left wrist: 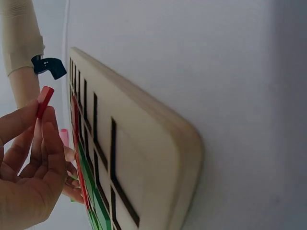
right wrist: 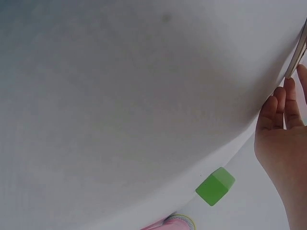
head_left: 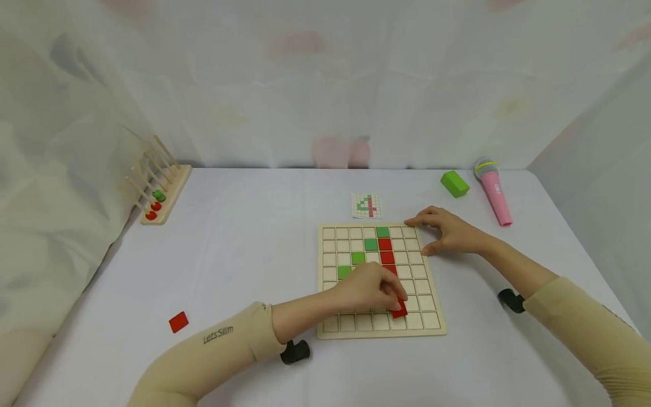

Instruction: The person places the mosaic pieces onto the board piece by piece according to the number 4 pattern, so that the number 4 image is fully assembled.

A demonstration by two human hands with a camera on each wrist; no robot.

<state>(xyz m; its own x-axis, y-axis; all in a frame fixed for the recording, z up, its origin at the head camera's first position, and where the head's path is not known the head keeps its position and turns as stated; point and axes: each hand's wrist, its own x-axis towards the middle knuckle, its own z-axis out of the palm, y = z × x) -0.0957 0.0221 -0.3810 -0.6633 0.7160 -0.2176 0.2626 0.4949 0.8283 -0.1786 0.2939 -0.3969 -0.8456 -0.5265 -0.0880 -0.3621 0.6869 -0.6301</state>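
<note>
My left hand (head_left: 368, 287) is over the lower part of a wooden grid board (head_left: 330, 333), pinching a red square tile (head_left: 399, 309) between thumb and fingers. Seen from the left wrist, that tile is tilted up on edge above the board's face. A column of red tiles (head_left: 386, 257) lies in the grid, with green tiles (head_left: 358, 258) stepping down to its left; my left hand hides some squares. My right hand (head_left: 452, 230) is at the board's upper right corner, fingertips on the top edge and thumb at the right side.
Behind the board lies a small pattern card (head_left: 360, 207). A green block (head_left: 455, 184) and a pink toy microphone (head_left: 495, 195) are at the back right. One loose red tile (head_left: 178, 322) lies at left front. A wooden peg rack (head_left: 175, 192) with beads stands at the back left.
</note>
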